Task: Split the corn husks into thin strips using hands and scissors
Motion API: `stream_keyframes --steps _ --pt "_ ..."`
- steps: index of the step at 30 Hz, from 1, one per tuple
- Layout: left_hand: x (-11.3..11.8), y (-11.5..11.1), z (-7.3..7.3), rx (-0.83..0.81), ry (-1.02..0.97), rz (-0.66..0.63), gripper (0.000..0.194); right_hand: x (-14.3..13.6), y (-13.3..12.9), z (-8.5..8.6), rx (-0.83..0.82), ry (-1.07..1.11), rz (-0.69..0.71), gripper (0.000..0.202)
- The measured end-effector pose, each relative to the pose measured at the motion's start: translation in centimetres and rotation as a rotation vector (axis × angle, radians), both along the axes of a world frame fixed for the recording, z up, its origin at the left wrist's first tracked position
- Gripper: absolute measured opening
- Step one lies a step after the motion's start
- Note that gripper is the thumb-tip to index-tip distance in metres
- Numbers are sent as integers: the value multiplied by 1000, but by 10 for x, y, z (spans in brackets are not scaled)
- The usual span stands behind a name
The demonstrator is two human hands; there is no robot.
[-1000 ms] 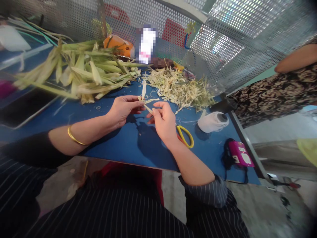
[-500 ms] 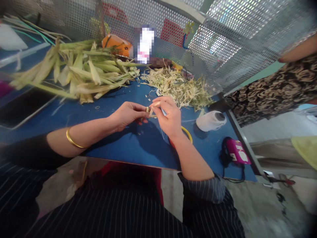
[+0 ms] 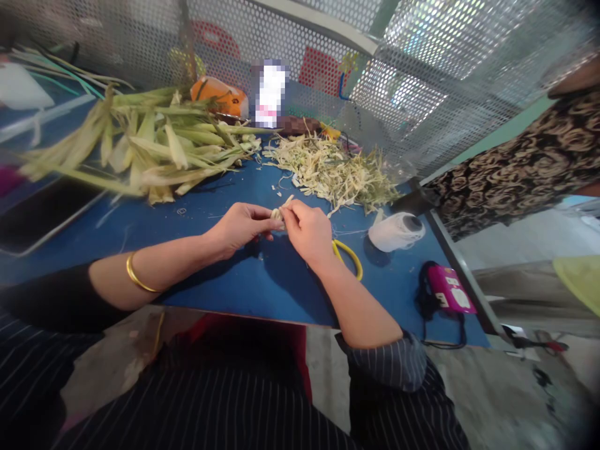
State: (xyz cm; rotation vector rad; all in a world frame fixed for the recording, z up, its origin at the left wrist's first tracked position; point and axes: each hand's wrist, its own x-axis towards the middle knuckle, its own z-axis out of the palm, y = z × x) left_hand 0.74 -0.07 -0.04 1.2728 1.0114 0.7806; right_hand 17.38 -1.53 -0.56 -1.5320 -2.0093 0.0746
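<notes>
- Striped garment [image 3: 210, 400]: black or very dark cloth with thin, pale pinstripes, spread across the front of the body.
- Right sleeve [image 3: 398, 362]: pinstriped too, ending around the elbow in a wide folded cuff that looks greyer than the rest; forearm bare below it.
- Left sleeve [image 3: 56, 297]: plain black where it meets the forearm, dark pinstriped cloth further up; stripes there dim and blurred.
- Bangle [image 3: 132, 271]: a slim, smooth, gold-coloured ring around the left forearm.
- Left hand [image 3: 244, 230] and right hand [image 3: 309, 232]: both ungloved.
</notes>
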Motion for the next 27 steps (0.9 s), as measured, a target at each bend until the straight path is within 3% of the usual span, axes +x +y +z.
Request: stream_keyframes --steps 5,9,17,22,27 --pt "-2 6 -1 3 -15 73 22 17 2 18 -198 212 82 18" --pt "-4 11 -2 -53 -81 97 25 23 -1 30 -138 384 169 13" --pt "-4 12 -4 -110 -131 140 23 10 -7 26 -366 724 387 19" --pt "-4 11 -4 -97 -119 154 22 9 -7 24 -326 717 284 13" --pt "-3 11 -5 -109 -104 157 26 7 -7 24 -139 681 223 8"
